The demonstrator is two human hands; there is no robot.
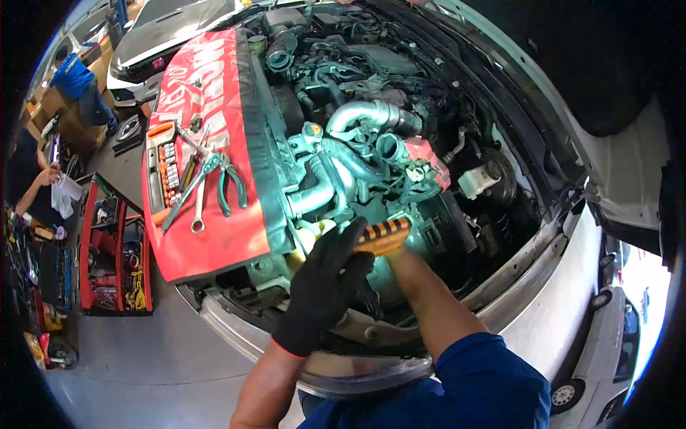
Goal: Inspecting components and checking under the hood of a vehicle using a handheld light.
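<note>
My left hand [325,286], in a black glove with a red cuff edge, is closed around an orange work light [386,236] with black stripes. It holds the light low over the front of an open engine bay, where a greenish glow covers the engine parts. My bare right forearm [436,300] reaches in beneath the light. The light and engine parts hide my right hand, so its fingers do not show. Near both hands are a silver intake pipe [364,116], an open black hose end [390,148] and a red part [427,159].
A red fender cover [214,247] on the left carries a socket set [164,171], pliers [231,182], a ratchet [193,189] and a combination wrench [199,207]. A red toolbox [118,312] stands on the floor. Two people are at the far left. The raised hood [629,164] overhangs the right.
</note>
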